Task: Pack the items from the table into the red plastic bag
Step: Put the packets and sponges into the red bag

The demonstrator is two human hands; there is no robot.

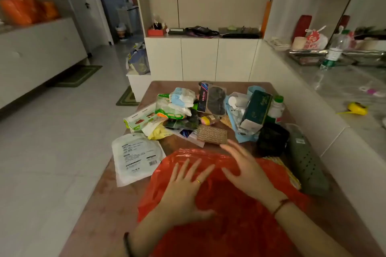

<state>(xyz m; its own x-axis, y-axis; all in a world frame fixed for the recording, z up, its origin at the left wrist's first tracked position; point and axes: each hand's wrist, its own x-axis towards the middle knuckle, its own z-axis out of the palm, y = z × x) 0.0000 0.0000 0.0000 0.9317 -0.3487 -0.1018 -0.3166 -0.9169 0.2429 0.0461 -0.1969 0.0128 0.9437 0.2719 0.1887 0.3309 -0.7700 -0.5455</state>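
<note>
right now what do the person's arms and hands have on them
Both forearms are bare, no sleeves. The left hand wears a thin gold ring on one finger, with a dark band at that wrist. The right hand has a thin reddish-brown cord bracelet at its wrist.

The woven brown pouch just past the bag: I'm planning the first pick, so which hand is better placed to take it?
Likely the right hand: its fingertips nearly reach the woven brown pouch, while the left hand lies flat on the red bag.
</note>
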